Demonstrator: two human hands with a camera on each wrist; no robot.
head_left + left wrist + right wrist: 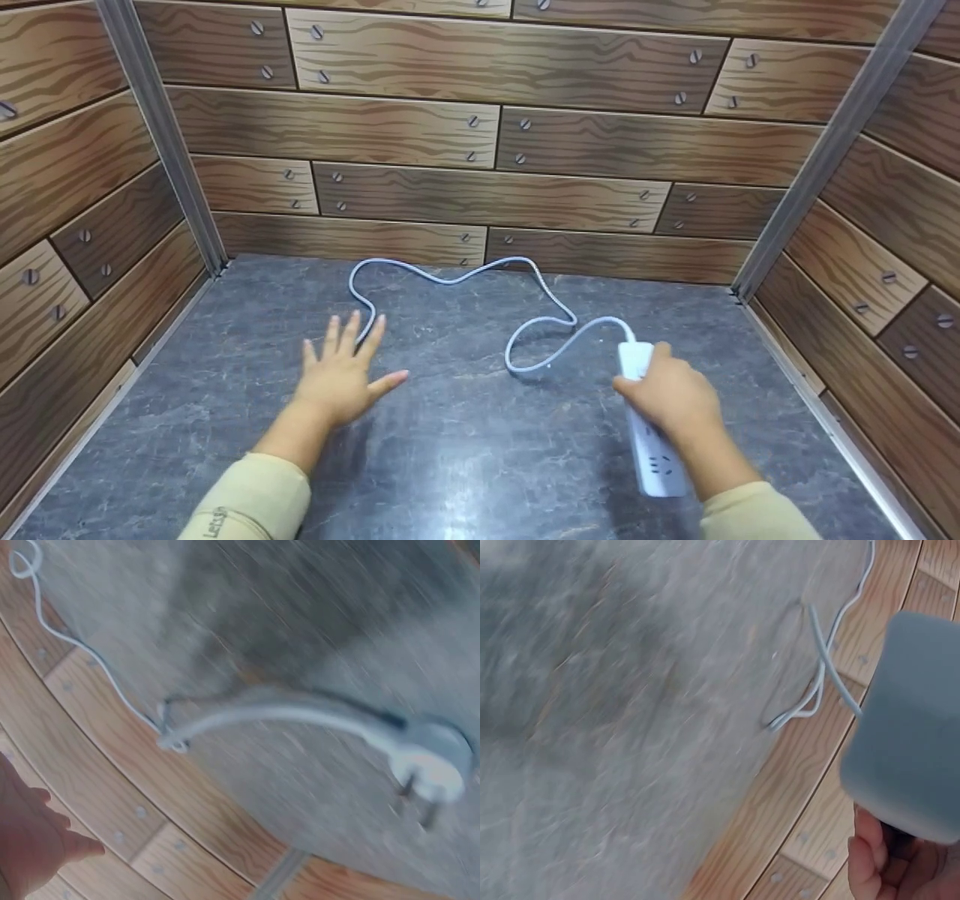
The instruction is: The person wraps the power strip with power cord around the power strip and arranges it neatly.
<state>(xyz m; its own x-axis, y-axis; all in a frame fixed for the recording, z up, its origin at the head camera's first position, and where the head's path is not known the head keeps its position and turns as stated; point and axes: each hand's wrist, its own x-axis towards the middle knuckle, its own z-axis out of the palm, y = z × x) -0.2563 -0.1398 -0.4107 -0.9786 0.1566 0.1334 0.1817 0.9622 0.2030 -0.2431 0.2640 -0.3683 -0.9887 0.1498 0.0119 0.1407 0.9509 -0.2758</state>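
Observation:
A white power strip [651,457] with a row of sockets is gripped by my right hand [679,394], fingers over one side and thumb over the other. From its far end runs a pale cord [450,281], looping and winding across the surface to the left. My left hand [335,386] is spread over the cord's left part, its fingers straight and holding nothing. In the left wrist view the cord ends in a plug [431,761] with metal prongs; the head view hides it behind the left hand or arm. The right wrist view shows the strip's end [907,727] close up.
The grey marbled tabletop [465,427] is bounded by a wood-plank-patterned back wall [420,135] and similar side walls. Metal corner posts [169,142] stand at the back left and back right.

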